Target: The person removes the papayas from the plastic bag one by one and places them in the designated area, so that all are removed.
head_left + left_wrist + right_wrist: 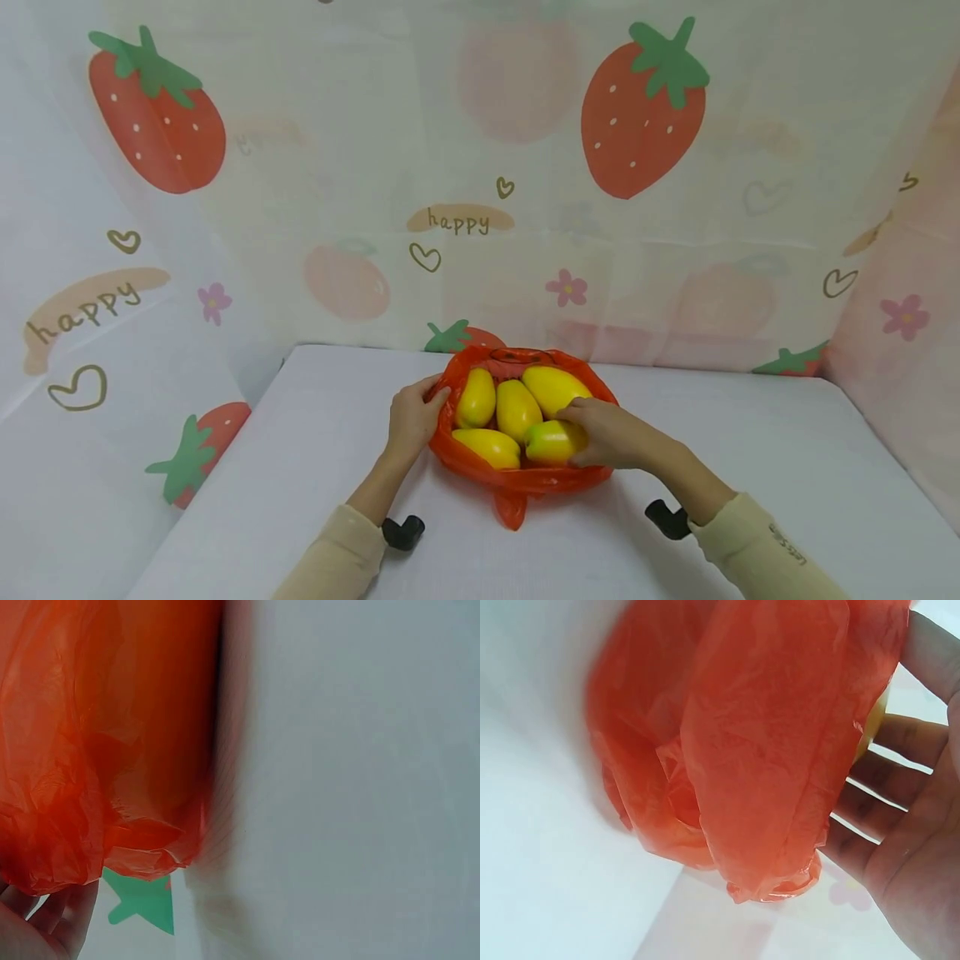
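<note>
Left of centre, the left hand [411,419] pinches the rim of the red bag [525,482], thumb inside, fingers outside. The bag sits open at lower centre on the bench [330,442], with five yellow fruits in it. At its right side, the right hand [618,433] reaches over the rim, half open, thumb and fingers astride the lower-right fruit [551,442]. Judgement: the rim should be held wide and the fruit gripped about its middle, clear of the thin plastic, which could snag.
</note>
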Tool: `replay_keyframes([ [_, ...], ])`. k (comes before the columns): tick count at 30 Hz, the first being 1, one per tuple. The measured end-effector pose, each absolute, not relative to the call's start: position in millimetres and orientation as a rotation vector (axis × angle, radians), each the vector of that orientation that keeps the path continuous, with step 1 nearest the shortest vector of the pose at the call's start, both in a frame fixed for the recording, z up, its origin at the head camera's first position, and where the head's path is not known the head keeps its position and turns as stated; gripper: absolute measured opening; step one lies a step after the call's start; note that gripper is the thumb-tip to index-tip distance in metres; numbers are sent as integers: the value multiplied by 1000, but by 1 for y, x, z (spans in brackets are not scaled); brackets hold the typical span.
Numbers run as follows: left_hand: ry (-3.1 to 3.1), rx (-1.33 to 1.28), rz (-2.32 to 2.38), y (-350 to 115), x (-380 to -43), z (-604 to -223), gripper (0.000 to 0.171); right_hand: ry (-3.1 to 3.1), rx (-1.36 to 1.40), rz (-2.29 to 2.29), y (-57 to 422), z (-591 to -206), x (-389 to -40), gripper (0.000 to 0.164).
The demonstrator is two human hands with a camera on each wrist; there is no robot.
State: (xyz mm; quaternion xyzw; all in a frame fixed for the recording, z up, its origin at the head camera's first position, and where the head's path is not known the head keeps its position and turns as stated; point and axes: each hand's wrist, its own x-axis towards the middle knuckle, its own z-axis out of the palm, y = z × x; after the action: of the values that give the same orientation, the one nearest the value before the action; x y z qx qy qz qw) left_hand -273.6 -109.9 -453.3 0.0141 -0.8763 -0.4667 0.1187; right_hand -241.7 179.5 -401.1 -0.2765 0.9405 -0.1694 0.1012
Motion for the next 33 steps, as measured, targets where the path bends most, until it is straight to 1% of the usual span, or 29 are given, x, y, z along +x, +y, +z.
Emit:
replay_keyframes([
  [14, -2535, 43, -1385, -112, -274, -456, 32, 2776, -781, -558, 182, -395, -242, 56],
  [33, -2526, 49, -1415, -111, -274, -455, 33, 2805, -776, -579, 194, -375, -247, 63],
])
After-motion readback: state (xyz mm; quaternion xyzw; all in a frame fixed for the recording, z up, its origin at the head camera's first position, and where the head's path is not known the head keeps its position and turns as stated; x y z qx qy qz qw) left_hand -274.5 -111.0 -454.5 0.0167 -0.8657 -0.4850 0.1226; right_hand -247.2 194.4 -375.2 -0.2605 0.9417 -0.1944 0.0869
